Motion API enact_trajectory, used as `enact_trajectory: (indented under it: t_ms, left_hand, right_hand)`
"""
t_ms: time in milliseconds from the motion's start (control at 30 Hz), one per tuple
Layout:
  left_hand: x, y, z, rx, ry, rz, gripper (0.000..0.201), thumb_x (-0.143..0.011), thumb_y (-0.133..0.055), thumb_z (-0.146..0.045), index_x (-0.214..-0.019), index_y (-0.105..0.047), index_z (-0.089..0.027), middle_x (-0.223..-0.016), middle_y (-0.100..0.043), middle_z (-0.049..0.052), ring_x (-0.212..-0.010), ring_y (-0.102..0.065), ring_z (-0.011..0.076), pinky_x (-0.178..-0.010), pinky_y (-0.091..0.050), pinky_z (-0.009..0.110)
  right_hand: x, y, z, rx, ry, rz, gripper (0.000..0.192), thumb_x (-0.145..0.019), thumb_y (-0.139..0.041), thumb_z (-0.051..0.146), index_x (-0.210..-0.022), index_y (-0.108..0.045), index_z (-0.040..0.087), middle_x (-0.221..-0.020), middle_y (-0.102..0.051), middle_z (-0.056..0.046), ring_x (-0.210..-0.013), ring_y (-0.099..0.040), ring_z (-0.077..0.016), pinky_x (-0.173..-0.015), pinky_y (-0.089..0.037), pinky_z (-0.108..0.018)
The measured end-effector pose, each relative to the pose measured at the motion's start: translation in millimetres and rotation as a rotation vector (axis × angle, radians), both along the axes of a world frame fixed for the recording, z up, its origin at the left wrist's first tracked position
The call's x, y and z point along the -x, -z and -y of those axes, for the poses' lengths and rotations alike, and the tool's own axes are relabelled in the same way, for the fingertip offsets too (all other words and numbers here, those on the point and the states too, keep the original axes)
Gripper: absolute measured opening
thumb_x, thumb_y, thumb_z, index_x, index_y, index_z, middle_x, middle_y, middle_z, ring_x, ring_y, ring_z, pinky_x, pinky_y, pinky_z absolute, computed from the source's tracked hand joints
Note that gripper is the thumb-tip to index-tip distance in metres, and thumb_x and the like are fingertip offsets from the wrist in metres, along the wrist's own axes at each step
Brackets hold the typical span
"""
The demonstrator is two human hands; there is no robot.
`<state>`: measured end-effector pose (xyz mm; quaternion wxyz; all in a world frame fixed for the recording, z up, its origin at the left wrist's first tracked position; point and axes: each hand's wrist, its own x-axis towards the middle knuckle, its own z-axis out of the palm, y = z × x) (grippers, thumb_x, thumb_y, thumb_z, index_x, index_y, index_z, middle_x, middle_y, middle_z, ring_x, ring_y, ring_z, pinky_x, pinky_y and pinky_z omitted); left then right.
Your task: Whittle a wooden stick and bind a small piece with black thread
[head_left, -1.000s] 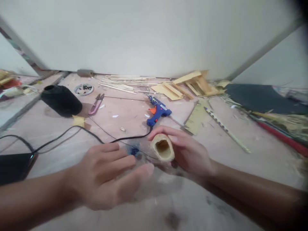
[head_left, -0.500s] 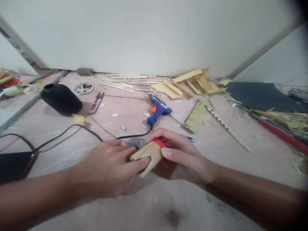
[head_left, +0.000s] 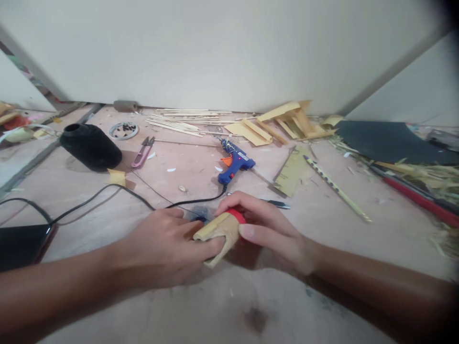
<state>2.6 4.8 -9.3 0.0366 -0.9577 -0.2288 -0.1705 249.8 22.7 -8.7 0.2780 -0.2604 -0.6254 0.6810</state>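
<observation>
Gripping bamboo piece (head_left: 219, 236), both hands' fingers (head_left: 211, 246) clenched (bare floor (head_left: 251, 296) nearest)

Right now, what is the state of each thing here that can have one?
Left hand: gripping the tan hollow piece.
Right hand: gripping it too, red part under fingers.
Glue gun: lying down, cord attached.
Snips: lying flat.
Black spool: on its side.

A short tan bamboo piece (head_left: 218, 235) lies tilted low on the counter, its hollow end toward seven o'clock. A red band (head_left: 236, 215) caps its far end at one o'clock. Both sit near centre, pinched between two hands.
</observation>
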Motion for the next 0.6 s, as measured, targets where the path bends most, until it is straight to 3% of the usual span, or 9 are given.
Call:
enact_trajectory:
  t_ms: [133,300,400,500,600]
  left_hand:
    - [2.3,-5.0,3.2,-0.071,-0.003,0.054,0.022,-0.090,-0.050,-0.013,-0.110,-0.053,-0.021,-0.061,-0.055,-0.004,-0.046,-0.047,0.0164,-0.048,-0.033,0.034]
    - [7.0,-18.1,9.5,-0.133,0.053,0.284,0.016,-0.084,-0.057,-0.004,-0.084,-0.055,-0.020,-0.059,-0.062,0.000,-0.050,-0.058,0.0162,-0.048,-0.039,0.033]
    - [8.0,-17.7,10.2,-0.144,0.071,0.344,0.018,-0.083,-0.056,-0.001,-0.080,-0.055,-0.020,-0.059,-0.066,0.001,-0.048,-0.058,0.0162,-0.046,-0.040,0.033]
    - [7.9,-13.0,8.7,-0.142,0.070,0.304,0.019,-0.084,-0.057,-0.004,-0.098,-0.061,-0.017,-0.067,-0.069,0.003,-0.054,-0.062,0.0172,-0.049,-0.043,0.033]
    - [7.2,-9.7,7.6,-0.124,0.056,0.172,0.041,-0.088,-0.056,-0.010,-0.128,-0.055,-0.014,-0.074,-0.070,0.002,-0.056,-0.059,0.0171,-0.050,-0.040,0.033]
  right_hand:
    - [2.3,6.5,-4.2,0.073,0.113,-0.067,0.023,-0.097,-0.059,0.036,-0.114,-0.059,0.021,-0.092,-0.057,-0.002,-0.075,-0.051,-0.0138,-0.066,-0.041,-0.024]
    - [7.3,12.1,-13.1,0.147,0.236,-0.231,0.025,-0.090,-0.054,0.038,-0.102,-0.063,0.018,-0.088,-0.056,-0.005,-0.067,-0.047,-0.0147,-0.052,-0.036,-0.024]
    - [7.9,9.7,-14.6,0.143,0.256,-0.220,0.025,-0.087,-0.056,0.037,-0.098,-0.065,0.017,-0.089,-0.057,-0.006,-0.068,-0.048,-0.0160,-0.051,-0.037,-0.024]
    - [7.2,8.5,-14.5,0.139,0.240,-0.217,0.025,-0.086,-0.058,0.038,-0.098,-0.066,0.018,-0.087,-0.057,-0.006,-0.068,-0.048,-0.0164,-0.051,-0.038,-0.025]
    - [6.0,10.5,-14.1,0.144,0.215,-0.197,0.025,-0.088,-0.059,0.038,-0.101,-0.066,0.018,-0.089,-0.058,-0.006,-0.070,-0.050,-0.0169,-0.054,-0.039,-0.025]
